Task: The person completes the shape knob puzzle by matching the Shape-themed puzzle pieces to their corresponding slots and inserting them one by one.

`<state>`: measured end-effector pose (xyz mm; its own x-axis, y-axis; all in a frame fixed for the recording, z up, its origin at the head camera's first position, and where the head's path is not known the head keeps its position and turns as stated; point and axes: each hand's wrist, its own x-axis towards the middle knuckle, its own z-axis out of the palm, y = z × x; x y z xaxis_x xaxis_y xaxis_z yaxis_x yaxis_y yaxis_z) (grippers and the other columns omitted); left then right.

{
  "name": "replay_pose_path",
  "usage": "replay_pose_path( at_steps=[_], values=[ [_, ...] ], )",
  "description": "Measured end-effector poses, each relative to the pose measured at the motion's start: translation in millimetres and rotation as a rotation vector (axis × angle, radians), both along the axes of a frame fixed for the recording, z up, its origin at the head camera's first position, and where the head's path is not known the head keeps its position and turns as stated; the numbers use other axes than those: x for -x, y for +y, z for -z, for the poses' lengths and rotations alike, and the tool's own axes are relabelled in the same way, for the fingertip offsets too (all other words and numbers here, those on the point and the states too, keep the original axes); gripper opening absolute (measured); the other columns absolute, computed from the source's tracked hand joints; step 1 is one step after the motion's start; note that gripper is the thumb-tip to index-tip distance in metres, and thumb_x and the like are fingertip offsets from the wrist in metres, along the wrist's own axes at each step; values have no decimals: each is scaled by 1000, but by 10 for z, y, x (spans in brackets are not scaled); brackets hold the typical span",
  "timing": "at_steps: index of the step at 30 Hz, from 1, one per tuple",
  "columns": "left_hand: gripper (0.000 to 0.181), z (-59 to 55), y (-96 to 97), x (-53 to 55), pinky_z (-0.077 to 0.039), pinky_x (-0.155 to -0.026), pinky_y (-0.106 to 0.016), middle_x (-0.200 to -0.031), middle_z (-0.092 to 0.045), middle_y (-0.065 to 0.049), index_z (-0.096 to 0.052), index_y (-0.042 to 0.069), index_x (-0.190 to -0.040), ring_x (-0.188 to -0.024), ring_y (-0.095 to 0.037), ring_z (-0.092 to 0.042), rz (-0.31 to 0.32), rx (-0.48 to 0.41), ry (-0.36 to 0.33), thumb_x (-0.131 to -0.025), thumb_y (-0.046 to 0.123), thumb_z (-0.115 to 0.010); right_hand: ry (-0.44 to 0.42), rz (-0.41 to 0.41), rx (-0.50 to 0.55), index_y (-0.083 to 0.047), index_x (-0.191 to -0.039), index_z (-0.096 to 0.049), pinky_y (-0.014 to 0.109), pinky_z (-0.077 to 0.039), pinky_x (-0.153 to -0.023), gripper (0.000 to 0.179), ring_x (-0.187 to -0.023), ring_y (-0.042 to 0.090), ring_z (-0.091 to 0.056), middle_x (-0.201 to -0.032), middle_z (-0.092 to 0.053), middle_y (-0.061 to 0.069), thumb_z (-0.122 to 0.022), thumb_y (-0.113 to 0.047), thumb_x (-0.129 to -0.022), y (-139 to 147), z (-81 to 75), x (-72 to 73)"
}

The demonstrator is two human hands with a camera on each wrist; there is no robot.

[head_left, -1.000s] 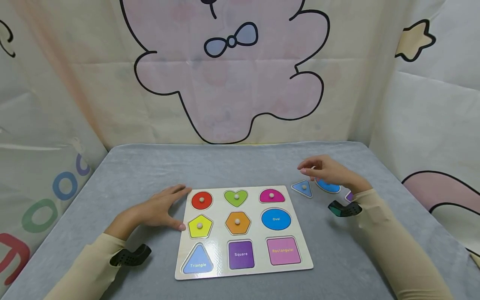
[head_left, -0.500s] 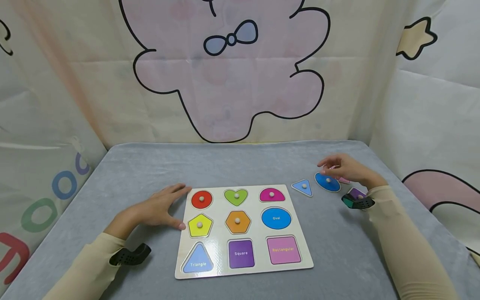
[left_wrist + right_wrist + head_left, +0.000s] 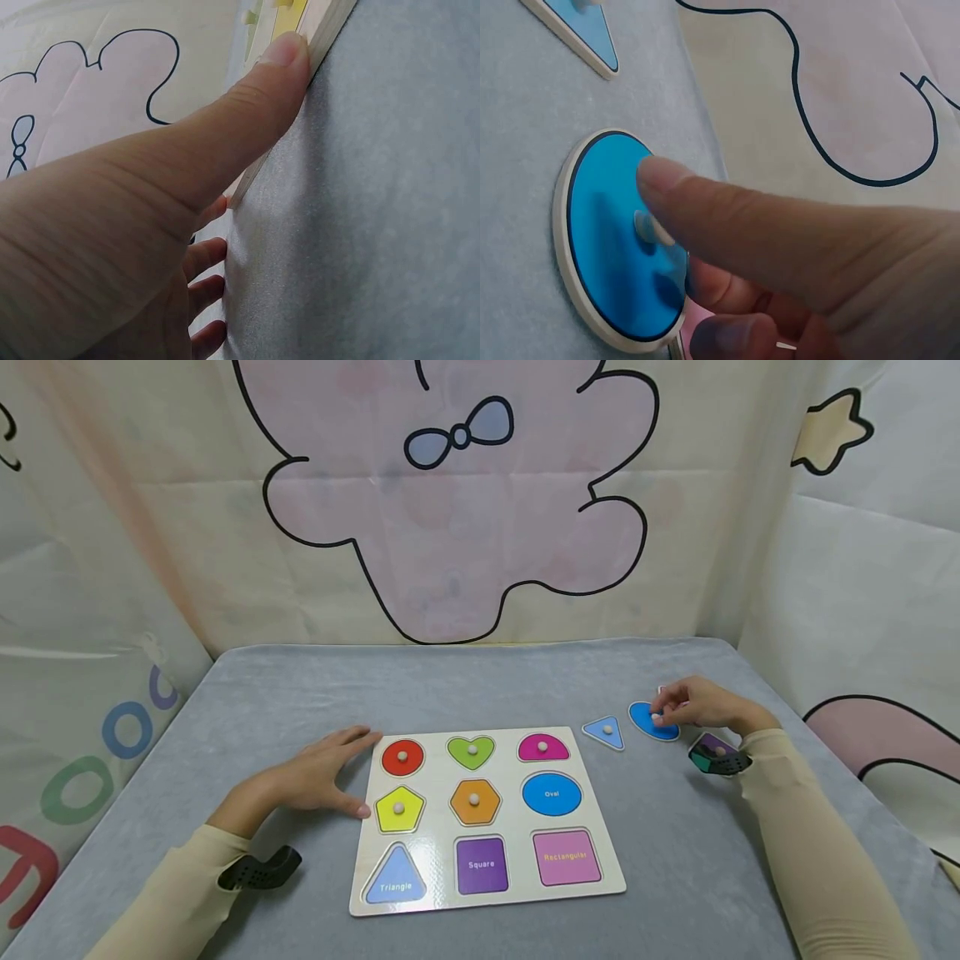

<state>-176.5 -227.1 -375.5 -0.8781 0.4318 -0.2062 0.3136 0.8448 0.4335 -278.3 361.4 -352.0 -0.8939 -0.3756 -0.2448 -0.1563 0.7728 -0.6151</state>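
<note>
A blue oval puzzle piece (image 3: 642, 717) with a white knob lies on the cloth to the right of the puzzle board (image 3: 441, 893). My right hand (image 3: 705, 703) has thumb and index finger at its knob, pinching it; in the right wrist view the thumb partly covers the knob and the oval piece (image 3: 600, 255) lies on the cloth. On the board's left side rests my left hand (image 3: 315, 777), fingers relaxed, index finger near the upper corner. The left wrist view has its thumb (image 3: 262, 97) against the board's edge (image 3: 330, 30).
A blue triangle piece (image 3: 600, 735) lies between board and oval. The purple square piece (image 3: 707, 743) is partly under the right wrist, and a pink piece (image 3: 697, 326) shows behind the oval. Red, green, magenta, yellow and orange knobbed pieces sit in the board.
My right hand has moved right from above the triangle and oval, then down onto the oval's knob, its fingers closing there. The left hand has stayed at the board.
</note>
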Motion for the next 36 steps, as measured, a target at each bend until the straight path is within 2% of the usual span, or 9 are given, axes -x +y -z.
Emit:
replay_pose_path(
  at_steps=[6, 20, 27, 36],
  values=[
    [110, 14, -7, 6, -31, -111, -74, -162, -30, -21, -33, 15, -159, -146, -48, -30, -1, 2, 4, -71, 55, -86, 18, -4, -16, 5, -107, -72, 21, -41, -63, 26, -68, 6, -49, -73, -54, -2, -75, -15, -91, -3, 35, 20],
    [110, 33, 5, 18, -32, -110, -74, -163, -30, -21, -33, 16, -159, -146, -48, -30, -8, 4, 3, -71, 55, -87, 6, 28, -95, 5, -103, -70, 22, -39, -63, 25, -72, 10, -48, -76, -52, 0, -74, -18, -93, -24, 38, 21],
    [110, 14, 7, 26, -32, -111, -74, -163, -29, -20, -32, 16, -159, -147, -48, -30, -13, 7, 3, -70, 54, -87, 32, 16, -87, 5, -101, -70, 22, -41, -62, 23, -69, 9, -49, -77, -55, 1, -73, -15, -93, -29, 2, 27],
    [111, 29, 1, 24, -31, -111, -74, -163, -30, -20, -33, 16, -159, -146, -48, -30, -14, 15, 3, -70, 55, -87, 17, 23, -54, 3, -104, -71, 22, -43, -66, 22, -79, 12, -50, -79, -54, 2, -73, -17, -93, -71, -30, 5]
  ],
)
